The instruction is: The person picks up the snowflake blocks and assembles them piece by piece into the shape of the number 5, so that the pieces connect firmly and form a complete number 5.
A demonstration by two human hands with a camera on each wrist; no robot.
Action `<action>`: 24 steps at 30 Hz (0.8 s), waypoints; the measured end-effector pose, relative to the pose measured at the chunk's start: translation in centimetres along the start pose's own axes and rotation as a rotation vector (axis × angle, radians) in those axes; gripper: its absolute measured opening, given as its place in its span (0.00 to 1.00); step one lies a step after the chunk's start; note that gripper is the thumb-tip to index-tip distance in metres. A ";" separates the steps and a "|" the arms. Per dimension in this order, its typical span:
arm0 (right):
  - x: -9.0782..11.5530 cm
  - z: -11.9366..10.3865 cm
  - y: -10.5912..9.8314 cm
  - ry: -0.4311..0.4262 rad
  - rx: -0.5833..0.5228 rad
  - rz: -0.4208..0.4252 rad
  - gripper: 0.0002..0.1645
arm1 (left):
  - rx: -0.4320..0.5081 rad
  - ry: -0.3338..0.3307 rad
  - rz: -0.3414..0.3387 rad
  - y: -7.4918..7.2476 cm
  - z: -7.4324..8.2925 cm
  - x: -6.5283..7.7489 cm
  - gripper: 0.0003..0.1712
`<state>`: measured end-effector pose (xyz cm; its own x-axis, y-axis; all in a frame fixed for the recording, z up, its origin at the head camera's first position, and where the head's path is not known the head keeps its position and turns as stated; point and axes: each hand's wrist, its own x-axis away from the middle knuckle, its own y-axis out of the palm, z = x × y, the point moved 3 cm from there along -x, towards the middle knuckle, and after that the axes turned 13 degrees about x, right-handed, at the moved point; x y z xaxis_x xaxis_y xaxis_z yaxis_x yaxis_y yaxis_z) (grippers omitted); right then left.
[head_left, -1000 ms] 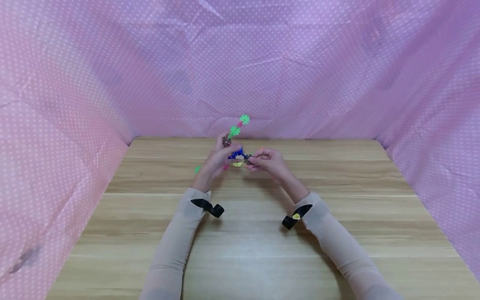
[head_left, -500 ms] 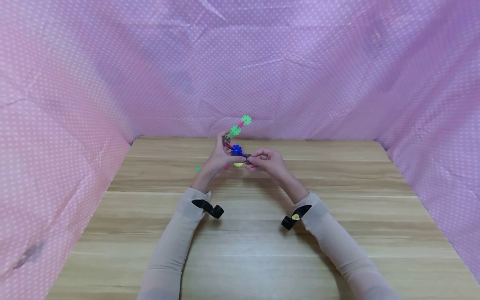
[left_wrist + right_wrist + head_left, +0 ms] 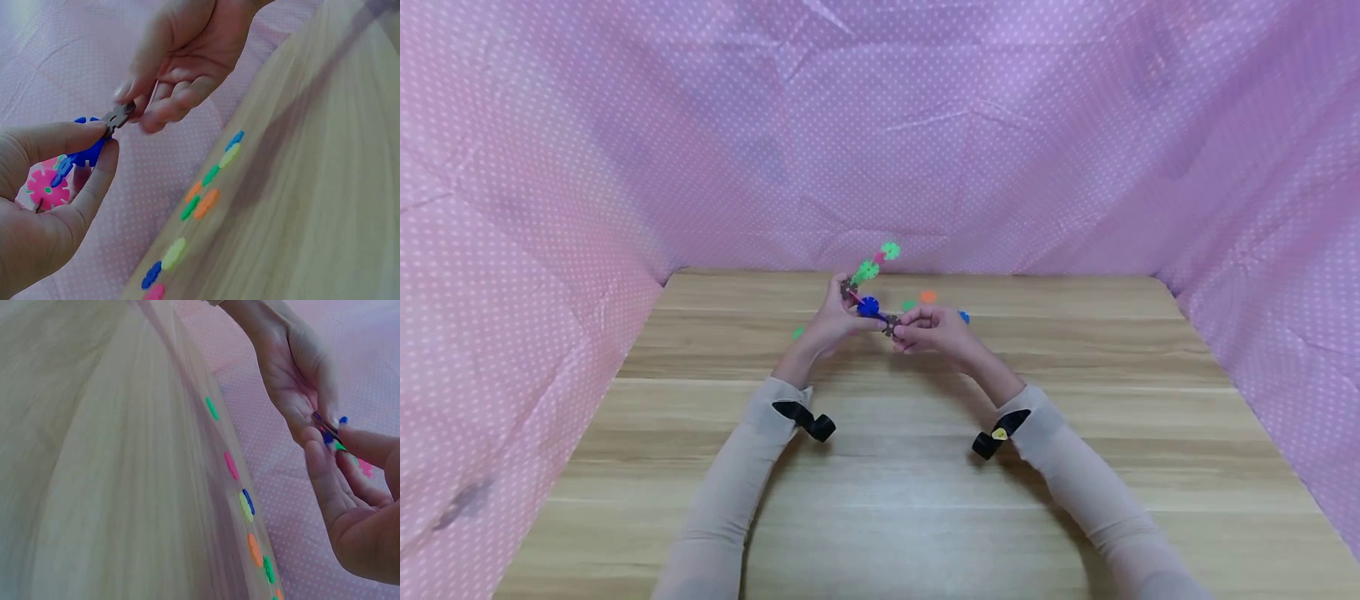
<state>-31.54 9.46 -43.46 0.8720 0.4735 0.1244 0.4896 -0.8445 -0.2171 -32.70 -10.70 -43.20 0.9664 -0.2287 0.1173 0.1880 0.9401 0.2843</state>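
Observation:
A chain of notched plastic snowflake discs runs up from between the hands in the head view, with a light green disc [image 3: 890,251] at its top. Lower on it are a brown disc [image 3: 848,289] by the left fingers and a dark blue disc [image 3: 868,307]. My left hand [image 3: 832,323] holds the chain, thumb and a finger pinching near its blue part [image 3: 87,154]. My right hand [image 3: 938,330] pinches the brown end disc [image 3: 891,326], which joins the blue part. A pink disc [image 3: 47,189] shows behind the left fingers. The left palm hides some of the chain.
Loose discs lie along the far side of the wooden table [image 3: 887,467]: orange [image 3: 928,297], green [image 3: 909,306], blue [image 3: 964,317], and a green one [image 3: 798,332] left of the hands. A pink dotted cloth [image 3: 880,150] hangs behind and at both sides.
The left fingers have shifted on the chain, and the dark blue disc has turned its face to view. Both hands sit slightly lower; loose orange, green and blue discs now show beyond the right hand.

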 end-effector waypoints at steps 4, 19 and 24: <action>0.4 0.5 -0.8 0.005 0.077 -0.028 0.16 | -0.083 -0.082 -0.032 -0.7 -0.5 0.6 0.62; 0.6 2.0 -7.1 0.060 0.255 0.119 0.18 | -0.437 -0.283 -0.272 -0.5 -2.9 3.0 0.59; 0.2 2.3 -8.6 0.084 0.419 0.184 0.15 | -0.433 -0.363 -0.238 -0.4 -3.2 3.5 0.62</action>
<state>-35.56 17.41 -43.79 0.9495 0.2892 0.1214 0.3008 -0.7304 -0.6132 -28.87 -11.05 -45.96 0.7823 -0.4449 0.4360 0.5189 0.8527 -0.0609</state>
